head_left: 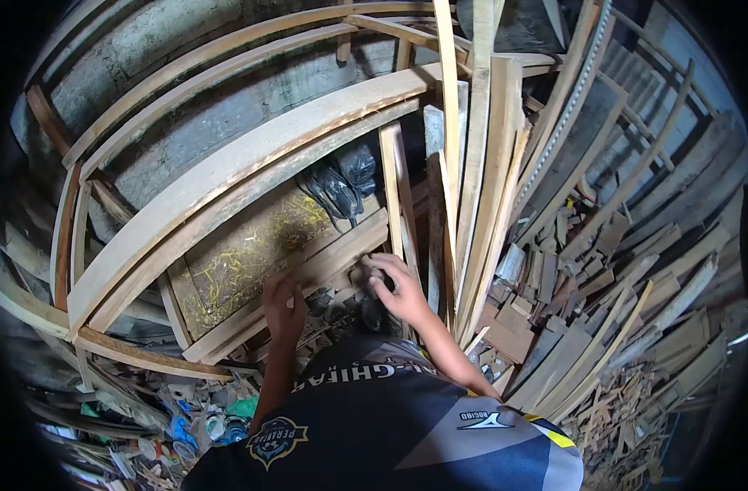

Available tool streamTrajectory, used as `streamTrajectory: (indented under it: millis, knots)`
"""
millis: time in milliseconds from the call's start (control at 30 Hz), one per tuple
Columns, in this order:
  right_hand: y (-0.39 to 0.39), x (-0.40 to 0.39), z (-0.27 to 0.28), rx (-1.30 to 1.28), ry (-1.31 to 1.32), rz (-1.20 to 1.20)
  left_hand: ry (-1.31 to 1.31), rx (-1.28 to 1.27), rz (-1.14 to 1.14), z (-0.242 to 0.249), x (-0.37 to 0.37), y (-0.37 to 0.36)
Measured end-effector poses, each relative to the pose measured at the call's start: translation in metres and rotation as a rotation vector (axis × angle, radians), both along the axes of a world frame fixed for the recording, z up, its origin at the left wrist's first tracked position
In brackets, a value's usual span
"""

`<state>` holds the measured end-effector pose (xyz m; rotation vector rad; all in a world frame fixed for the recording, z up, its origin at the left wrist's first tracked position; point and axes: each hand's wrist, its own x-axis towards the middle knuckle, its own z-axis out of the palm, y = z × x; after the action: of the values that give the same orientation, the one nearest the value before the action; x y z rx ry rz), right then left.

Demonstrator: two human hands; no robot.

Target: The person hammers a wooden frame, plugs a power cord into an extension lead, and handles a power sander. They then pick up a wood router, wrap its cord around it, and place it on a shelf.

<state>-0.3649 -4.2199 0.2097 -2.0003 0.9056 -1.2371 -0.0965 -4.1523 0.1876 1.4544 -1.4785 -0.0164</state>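
My left hand [285,308] is at the near edge of a wooden plank [343,251], its fingers partly bent and dim. I cannot make out whether it grips the plank. To the right, my right hand [397,288] hovers by the plank's right end, fingers bent and thumb apart, with nothing visible between them. Beyond the plank lies a flat board [243,274] strewn with yellow shavings. A black plastic bag [334,190] rests at its far right corner.
A large curved wooden frame [251,147] arches over the board. Several tall timber strips [478,164] stand close on my right. Wood offcuts [545,282] heap beyond them, and clutter with a blue plastic piece [180,430] lies at lower left. A concrete wall [173,49] stands behind.
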Motion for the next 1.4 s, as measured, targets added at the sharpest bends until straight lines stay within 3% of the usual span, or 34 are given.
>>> streamTrajectory:
  millis: [233,400,667,767,967,1033,1200,1400]
  knots:
    - [0.129,-0.031,-0.011,0.198,0.053,-0.364,-0.012,-0.007,-0.136,0.02,0.003,0.069]
    - [0.246,-0.051,-0.015,0.352,0.024,-0.523,0.164,0.13,-0.379,0.009,-0.014,0.131]
    - [0.411,-0.073,-0.012,0.447,-0.086,-0.952,0.09,0.311,-0.838,-0.004,-0.065,0.188]
    - [0.455,-0.073,-0.011,0.477,-0.166,-1.069,0.084,0.477,-1.052,-0.017,-0.086,0.192]
    - [0.515,-0.081,-0.002,0.47,-0.032,-1.201,0.008,0.485,-1.255,-0.03,-0.137,0.193]
    - [0.53,-0.087,0.001,0.46,-0.003,-1.236,-0.022,0.608,-1.324,-0.023,-0.16,0.197]
    - [0.574,-0.092,0.005,0.519,-0.054,-1.344,-0.067,0.636,-1.515,-0.042,-0.21,0.21]
    - [0.64,-0.13,-0.014,0.451,-0.078,-1.516,-0.12,0.754,-1.588,-0.027,-0.273,0.255]
